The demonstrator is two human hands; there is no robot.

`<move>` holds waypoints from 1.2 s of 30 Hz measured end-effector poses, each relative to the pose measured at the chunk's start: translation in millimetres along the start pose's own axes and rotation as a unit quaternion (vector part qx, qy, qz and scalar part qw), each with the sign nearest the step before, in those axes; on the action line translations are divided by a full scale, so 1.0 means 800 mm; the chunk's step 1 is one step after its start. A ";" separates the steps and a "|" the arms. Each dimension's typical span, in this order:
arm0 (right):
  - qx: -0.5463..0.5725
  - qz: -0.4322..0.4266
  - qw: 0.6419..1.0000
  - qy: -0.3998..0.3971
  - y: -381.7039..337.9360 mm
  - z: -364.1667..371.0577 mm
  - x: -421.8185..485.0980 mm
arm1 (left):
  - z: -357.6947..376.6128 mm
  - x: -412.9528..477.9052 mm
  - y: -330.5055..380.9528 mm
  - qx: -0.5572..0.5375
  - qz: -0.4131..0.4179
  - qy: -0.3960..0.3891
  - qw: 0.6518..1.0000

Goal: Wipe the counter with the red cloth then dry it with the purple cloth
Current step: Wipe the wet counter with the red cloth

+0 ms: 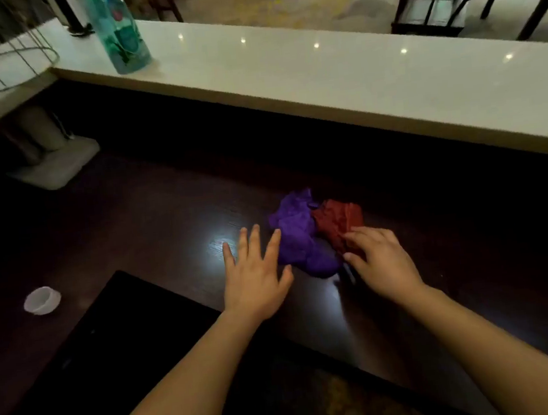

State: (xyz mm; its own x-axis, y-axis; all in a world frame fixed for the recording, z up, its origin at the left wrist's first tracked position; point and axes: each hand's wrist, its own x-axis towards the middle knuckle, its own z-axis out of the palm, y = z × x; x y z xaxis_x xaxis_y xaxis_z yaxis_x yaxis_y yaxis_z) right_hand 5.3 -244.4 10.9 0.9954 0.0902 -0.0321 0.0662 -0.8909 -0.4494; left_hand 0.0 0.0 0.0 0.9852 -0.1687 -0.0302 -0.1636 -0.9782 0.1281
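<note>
A crumpled purple cloth (298, 235) and a crumpled red cloth (336, 221) lie side by side, touching, on the dark wooden counter (153, 219). My left hand (256, 276) is flat and spread, its fingertips at the purple cloth's left edge, holding nothing. My right hand (380, 260) rests on the near edge of the red cloth with its fingers curled onto the fabric; whether it grips the cloth is unclear.
A raised white ledge (320, 79) runs along the counter's far side, bearing a teal bottle (120, 31) and a wire basket (1, 63). A small white cup (42, 300) sits at the left. A pale stand (54, 161) is at the far left. A black panel (128, 338) lies nearest me.
</note>
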 end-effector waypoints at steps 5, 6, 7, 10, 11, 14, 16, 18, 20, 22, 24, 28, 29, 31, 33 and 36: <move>0.004 -0.005 1.000 -0.001 0.021 0.008 0.023 | 0.036 0.011 0.031 -0.021 0.008 -0.014 1.000; 0.002 -0.010 1.000 -0.004 0.022 0.012 0.030 | 0.044 0.013 0.036 -0.030 0.006 -0.018 0.999; -0.005 -0.016 1.000 -0.008 0.023 0.017 0.038 | 0.052 0.014 0.039 -0.035 0.000 -0.023 0.999; -0.045 -0.044 0.996 -0.058 0.025 0.028 0.064 | 0.073 0.012 0.045 -0.056 -0.020 -0.034 0.998; -0.062 -0.055 0.993 -0.084 0.025 0.034 0.071 | 0.080 0.010 0.045 -0.055 -0.021 -0.035 0.998; -0.131 -0.086 0.980 -0.120 0.035 0.048 0.077 | 0.093 0.002 0.040 -0.043 -0.011 -0.026 0.999; -0.148 -0.089 0.981 -0.090 0.044 0.049 0.073 | 0.099 -0.001 0.037 -0.036 -0.005 -0.013 0.999; -0.134 -0.081 0.986 -0.057 0.051 0.048 0.066 | 0.101 -0.001 0.035 -0.035 -0.004 -0.006 0.999; -0.109 -0.058 0.992 -0.025 0.052 0.047 0.050 | 0.102 -0.001 0.034 -0.038 -0.002 -0.003 0.999; -0.100 -0.030 0.995 0.000 0.049 0.049 0.025 | 0.102 -0.002 0.034 -0.039 -0.002 0.000 0.999; -0.106 -0.005 0.994 0.021 0.044 0.054 -0.019 | 0.103 -0.002 0.034 -0.044 -0.004 0.004 0.999; -0.112 -0.017 0.992 0.050 0.046 0.063 -0.133 | 0.101 -0.001 0.034 -0.066 -0.009 0.013 0.998; -0.110 -0.012 0.992 0.054 0.051 0.063 -0.157 | 0.101 -0.004 0.034 -0.072 -0.001 0.021 0.997; -0.088 0.053 0.992 0.070 0.058 0.055 -0.183 | 0.100 -0.009 0.035 -0.084 0.037 0.042 0.995; -0.063 0.135 0.985 0.088 0.061 0.047 -0.181 | 0.101 -0.012 0.037 -0.081 0.097 0.063 0.990; -0.082 0.158 0.981 0.071 0.047 0.050 -0.166 | 0.102 -0.021 0.059 -0.073 0.192 0.065 0.976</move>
State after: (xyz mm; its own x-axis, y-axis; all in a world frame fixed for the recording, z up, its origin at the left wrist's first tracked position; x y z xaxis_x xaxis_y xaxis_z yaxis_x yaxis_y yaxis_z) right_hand -127.2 -272.0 -37.4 0.9670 -0.2543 -0.0172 -0.2484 -0.9253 -0.2865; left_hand -28.7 -53.0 -74.5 0.8521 -0.4942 0.1726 -0.5231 -0.8161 0.2457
